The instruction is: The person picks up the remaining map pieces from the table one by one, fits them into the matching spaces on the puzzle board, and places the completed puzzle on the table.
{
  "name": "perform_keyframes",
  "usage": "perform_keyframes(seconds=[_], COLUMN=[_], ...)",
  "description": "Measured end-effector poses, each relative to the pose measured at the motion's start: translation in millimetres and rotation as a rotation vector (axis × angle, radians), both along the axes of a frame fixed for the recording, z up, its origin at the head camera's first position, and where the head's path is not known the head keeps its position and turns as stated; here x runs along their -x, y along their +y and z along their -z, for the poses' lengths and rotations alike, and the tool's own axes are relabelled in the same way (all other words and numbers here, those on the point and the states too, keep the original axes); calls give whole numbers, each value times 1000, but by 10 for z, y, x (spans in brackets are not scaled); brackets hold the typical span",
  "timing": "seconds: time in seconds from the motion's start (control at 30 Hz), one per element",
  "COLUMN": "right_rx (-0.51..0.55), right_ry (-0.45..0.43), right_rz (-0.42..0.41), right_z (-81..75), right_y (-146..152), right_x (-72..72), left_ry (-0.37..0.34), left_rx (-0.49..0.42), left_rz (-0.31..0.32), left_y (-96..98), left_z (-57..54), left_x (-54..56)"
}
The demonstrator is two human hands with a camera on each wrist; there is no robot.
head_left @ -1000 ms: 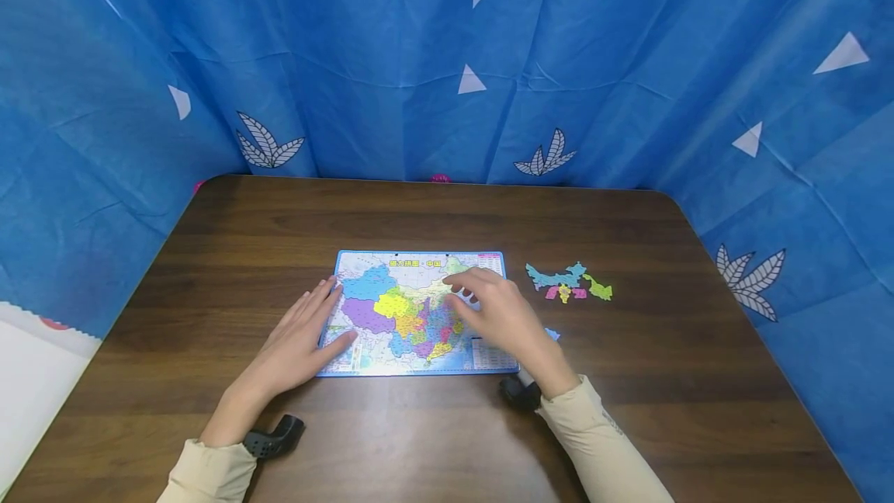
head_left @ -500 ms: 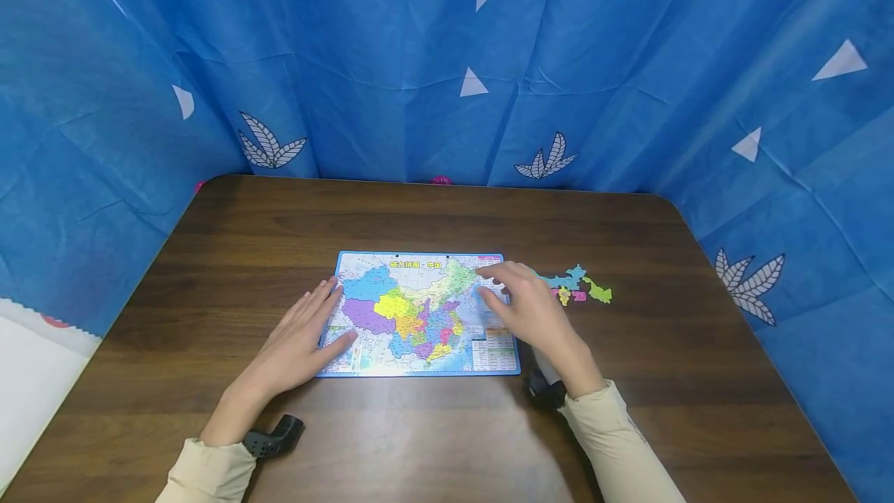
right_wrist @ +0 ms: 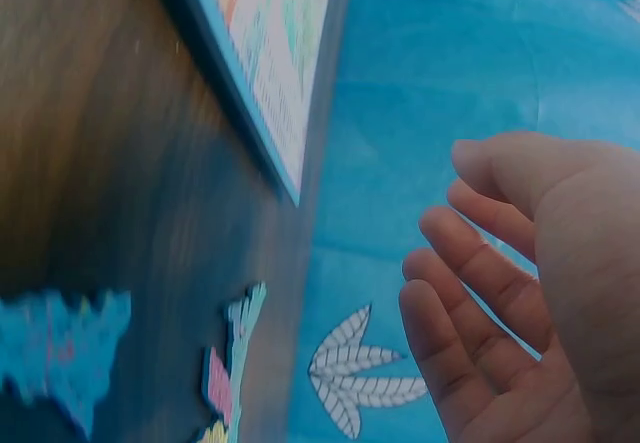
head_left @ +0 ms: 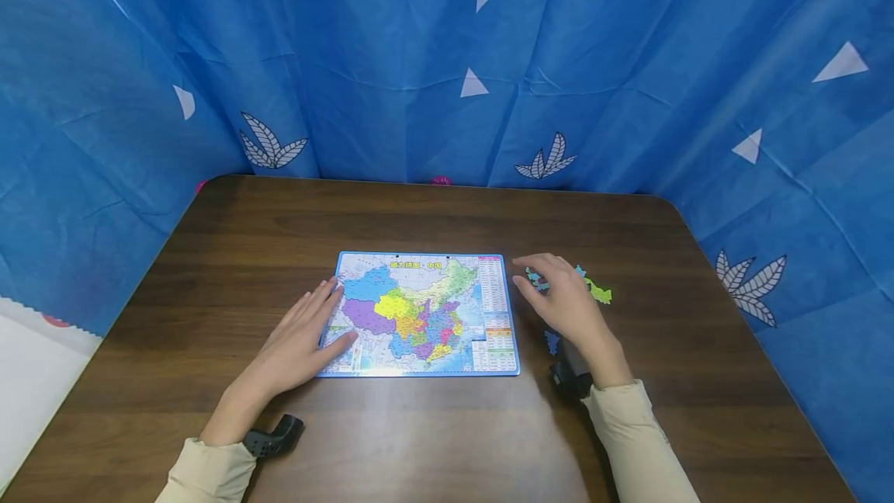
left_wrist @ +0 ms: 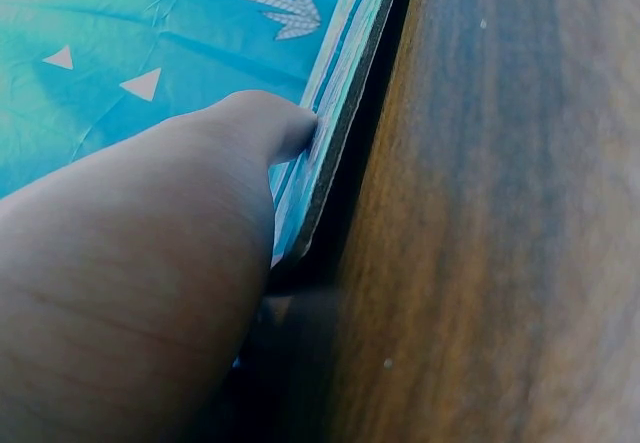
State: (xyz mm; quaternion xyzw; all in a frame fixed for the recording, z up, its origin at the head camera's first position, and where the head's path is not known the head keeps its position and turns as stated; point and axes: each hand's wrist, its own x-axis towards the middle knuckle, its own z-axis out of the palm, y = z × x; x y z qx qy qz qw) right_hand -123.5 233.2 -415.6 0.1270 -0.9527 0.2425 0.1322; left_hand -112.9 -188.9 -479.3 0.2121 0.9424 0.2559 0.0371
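Observation:
A map puzzle board (head_left: 494, 293) with a blue rim lies on the table, coloured map regions across its middle. My left hand (head_left: 296, 340) rests on its left edge, fingers straight and thumb spread; in the left wrist view the thumb (left_wrist: 285, 128) touches the board's edge. Right of the board, my right hand (head_left: 569, 305) hovers over loose puzzle pieces with nothing in its loosely bent fingers. It partly covers a teal piece (head_left: 535, 278); a green piece (head_left: 601, 292) shows beyond it. Nearer the wrist lies a blue piece (head_left: 552, 341).
The right wrist view shows a pink piece (right_wrist: 217, 383) and a yellow piece (right_wrist: 213, 432) beside the teal one. A brown wooden table (head_left: 419, 216) carries everything. Behind it hangs a blue curtain (head_left: 391, 60) with leaf and triangle prints.
My right hand has moved rightward off the map, past the board's right edge and over the loose pieces. My left hand has stayed at the board's left edge.

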Motion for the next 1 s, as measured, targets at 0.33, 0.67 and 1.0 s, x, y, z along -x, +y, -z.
perform_keyframes(seconds=[0.33,0.67,1.0], right_rx=[35,31,36], right_ry=[6,-32,-71], right_rz=[13,73,112], right_z=[52,113,231], right_y=[237,396,579], right_x=[55,108,152], left_ry=[-9,-9,-17], left_rx=[1,6,10], left_rz=[-4,-8,-12], left_y=[5,12,16], left_z=[4,-25,-26], left_x=[2,-3,-5])
